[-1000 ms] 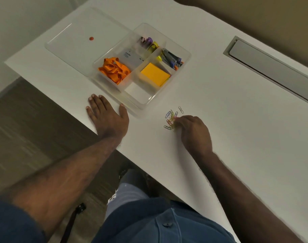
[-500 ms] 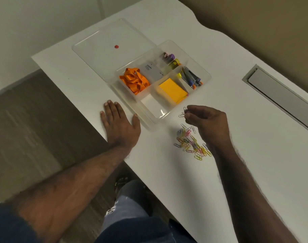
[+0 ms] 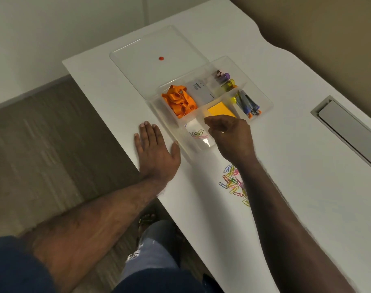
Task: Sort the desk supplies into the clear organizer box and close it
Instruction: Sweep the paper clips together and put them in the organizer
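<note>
Our left hand [image 3: 156, 153] lies spread flat beside the box [image 3: 265, 98]; our right hand [image 3: 231, 138] hovers over its near compartment, fingers curled, contents hidden. Some clips [image 3: 198, 133] lie inside; the pile [image 3: 234, 183] waits. Release low so none bounce out.

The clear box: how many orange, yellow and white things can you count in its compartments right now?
Orange: 1, the ribbon bundle.
Yellow: 1, the sticky-note pad.
White: 1, the small card box.
Total: 3.
The markers and paper clips in the clear box come in mixed colours and overlap too much to count; the right hand hovers over the clips.
</note>
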`<state>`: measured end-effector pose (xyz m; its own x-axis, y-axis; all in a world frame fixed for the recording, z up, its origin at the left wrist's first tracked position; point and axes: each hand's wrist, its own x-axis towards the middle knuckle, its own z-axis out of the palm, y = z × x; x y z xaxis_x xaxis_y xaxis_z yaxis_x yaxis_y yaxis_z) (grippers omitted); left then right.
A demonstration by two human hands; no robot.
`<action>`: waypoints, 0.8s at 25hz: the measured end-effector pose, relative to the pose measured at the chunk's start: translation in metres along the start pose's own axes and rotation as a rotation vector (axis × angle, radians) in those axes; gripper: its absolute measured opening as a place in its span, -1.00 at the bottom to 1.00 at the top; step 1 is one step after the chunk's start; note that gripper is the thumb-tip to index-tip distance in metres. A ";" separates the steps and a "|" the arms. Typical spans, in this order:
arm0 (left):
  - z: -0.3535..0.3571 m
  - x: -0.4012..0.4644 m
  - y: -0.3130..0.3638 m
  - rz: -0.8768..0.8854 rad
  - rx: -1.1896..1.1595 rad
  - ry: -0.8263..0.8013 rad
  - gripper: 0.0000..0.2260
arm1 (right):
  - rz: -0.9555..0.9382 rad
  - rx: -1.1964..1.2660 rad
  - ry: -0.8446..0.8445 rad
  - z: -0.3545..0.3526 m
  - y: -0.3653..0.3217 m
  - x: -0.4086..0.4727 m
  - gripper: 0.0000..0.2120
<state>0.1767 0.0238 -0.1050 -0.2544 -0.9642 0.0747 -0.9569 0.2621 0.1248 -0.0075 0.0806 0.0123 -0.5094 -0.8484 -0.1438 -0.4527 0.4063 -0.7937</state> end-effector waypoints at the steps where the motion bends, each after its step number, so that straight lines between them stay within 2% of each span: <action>1: 0.000 0.000 0.000 -0.003 0.001 -0.002 -0.21 | 0.013 0.021 0.026 -0.005 0.003 -0.004 -0.70; 6: 0.001 -0.001 -0.002 -0.006 -0.001 0.001 -0.21 | 0.047 0.048 0.309 -0.030 0.044 -0.061 -0.77; 8: 0.000 -0.001 -0.001 -0.005 0.000 -0.003 -0.21 | 0.080 -0.063 0.372 -0.032 0.080 -0.092 -0.67; 11: 0.000 -0.001 0.000 -0.009 -0.006 0.000 -0.22 | 0.141 -0.361 0.281 -0.023 0.132 -0.135 -0.19; 13: 0.000 -0.001 -0.001 -0.009 -0.008 -0.004 -0.22 | 0.195 -0.558 0.171 -0.013 0.149 -0.155 0.04; 16: 0.000 -0.001 -0.001 -0.008 0.001 0.000 -0.22 | 0.208 -0.699 0.101 0.000 0.147 -0.156 0.15; 20: 0.000 -0.001 -0.001 -0.007 0.001 0.009 -0.22 | 0.148 -0.721 0.068 0.016 0.125 -0.114 0.13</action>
<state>0.1779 0.0250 -0.1052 -0.2461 -0.9657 0.0825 -0.9590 0.2550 0.1240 0.0058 0.2223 -0.0803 -0.6357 -0.7544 -0.1637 -0.7325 0.6564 -0.1802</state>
